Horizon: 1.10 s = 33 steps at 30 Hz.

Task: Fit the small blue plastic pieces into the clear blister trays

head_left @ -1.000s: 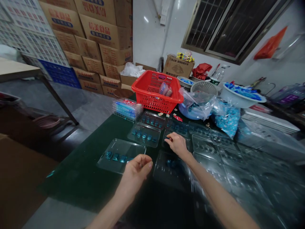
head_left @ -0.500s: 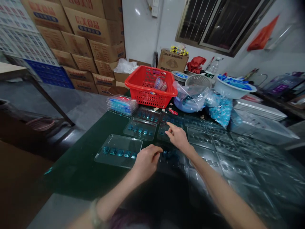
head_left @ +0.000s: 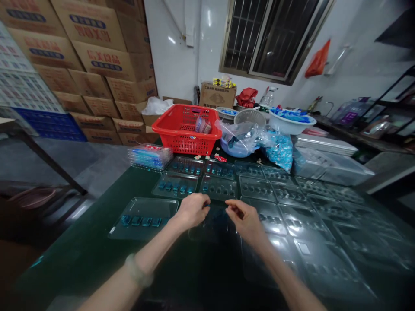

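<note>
My left hand (head_left: 193, 210) is pinched closed above the table, a small blue wrapped piece (head_left: 206, 204) showing faintly at its fingertips. Facing it, my right hand (head_left: 244, 219) has its fingers curled and thumb near the index finger; what it holds, if anything, is hidden. Between and below the hands lies a dim cluster of blue pieces (head_left: 221, 213). Just beyond them is a clear plastic tray (head_left: 223, 193) with a blue piece in its left end. Left of my left hand, another clear tray (head_left: 152, 204) carries a row of blue pieces (head_left: 146, 221), partly covered by my wrist.
More clear trays (head_left: 293, 221) spread over the green table (head_left: 84, 229) to the right. Behind stand a red basket (head_left: 191, 144), stacked filled trays (head_left: 151, 156), a bag of blue wrapped pieces (head_left: 279, 151) and a white basin (head_left: 292, 124). Cardboard boxes (head_left: 100, 65) line the wall.
My right hand has drawn back from over the middle tray toward me, now level with my left hand. My left hand has stayed low and pinched. The whole view has shifted.
</note>
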Motion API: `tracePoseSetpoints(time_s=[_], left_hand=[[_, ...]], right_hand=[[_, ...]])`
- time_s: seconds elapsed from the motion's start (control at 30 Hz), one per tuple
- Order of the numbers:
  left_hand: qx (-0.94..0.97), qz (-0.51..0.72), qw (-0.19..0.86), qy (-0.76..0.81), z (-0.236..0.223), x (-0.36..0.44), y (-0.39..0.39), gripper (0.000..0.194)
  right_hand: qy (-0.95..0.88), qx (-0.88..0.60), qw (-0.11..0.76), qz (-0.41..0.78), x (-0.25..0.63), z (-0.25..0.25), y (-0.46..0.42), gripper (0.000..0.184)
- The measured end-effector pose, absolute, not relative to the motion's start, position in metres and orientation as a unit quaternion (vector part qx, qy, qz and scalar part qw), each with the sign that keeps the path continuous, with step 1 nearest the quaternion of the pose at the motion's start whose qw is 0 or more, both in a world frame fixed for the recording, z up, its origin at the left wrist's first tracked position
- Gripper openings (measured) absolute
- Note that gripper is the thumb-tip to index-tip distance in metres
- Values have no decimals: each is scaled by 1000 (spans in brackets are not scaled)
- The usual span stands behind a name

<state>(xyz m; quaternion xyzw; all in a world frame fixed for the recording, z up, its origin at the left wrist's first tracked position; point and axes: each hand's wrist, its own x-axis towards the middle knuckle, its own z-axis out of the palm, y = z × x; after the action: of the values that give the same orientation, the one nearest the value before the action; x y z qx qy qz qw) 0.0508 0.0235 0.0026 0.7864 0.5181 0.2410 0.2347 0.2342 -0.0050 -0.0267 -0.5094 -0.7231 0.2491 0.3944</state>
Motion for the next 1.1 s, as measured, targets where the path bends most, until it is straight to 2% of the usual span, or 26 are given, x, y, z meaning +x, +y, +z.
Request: tracePoseSetpoints(time_s=[0.1, 0.23, 0.43, 0.73, 0.9, 1.1], left_hand=[[753, 291, 303, 506, 21, 48, 10, 21], [603, 402, 476, 498, 31, 56, -13, 35], [560, 434, 523, 473, 21, 60, -26, 30], [290, 484, 768, 302, 7, 63, -33, 14], [219, 472, 811, 268, 5, 59, -40, 13], [315, 442, 788, 291, 11, 49, -44, 16]], right_hand=[[-682, -492, 445, 308, 217, -21, -19, 22], [-668, -476, 495, 288, 195, -9, -30, 15], [-641, -475, 541, 267, 183, -4, -43, 17], [-678, -420, 561, 223, 179, -6, -45, 11], [-715, -388, 533, 232, 180, 1, -45, 7], [-659, -445, 497, 348, 184, 3, -49, 16]])
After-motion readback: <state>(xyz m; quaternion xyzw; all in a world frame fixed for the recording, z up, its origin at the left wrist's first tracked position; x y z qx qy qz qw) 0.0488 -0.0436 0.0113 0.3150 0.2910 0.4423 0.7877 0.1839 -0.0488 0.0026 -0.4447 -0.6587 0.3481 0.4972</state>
